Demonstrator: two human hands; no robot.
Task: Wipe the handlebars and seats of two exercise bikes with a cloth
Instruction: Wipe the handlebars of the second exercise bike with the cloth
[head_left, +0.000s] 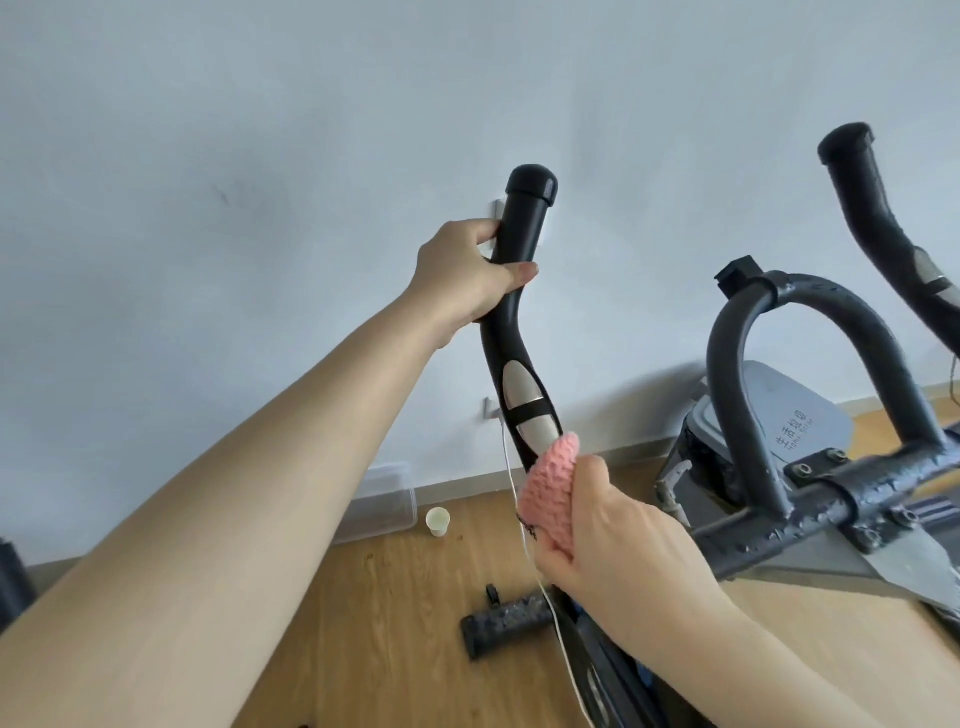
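A black left handlebar (511, 312) of an exercise bike rises in the middle of the view, with silver sensor pads on its lower part. My left hand (462, 273) grips it near the top, below the end cap. My right hand (608, 530) holds a pink knitted cloth (548, 491) wrapped around the bar's lower part, just under the silver pads. The right handlebar (878, 218) stands at the far right. A grey looped centre bar (727, 353) and crossbar (852, 501) join them. No seat is in view.
A thin white cord (519, 499) hangs beside the left handlebar. On the wooden floor lie a paper cup (438, 521), a clear plastic box (382, 501), the bike's black foot (506, 626) and a grey bin (795, 415). The white wall is close behind.
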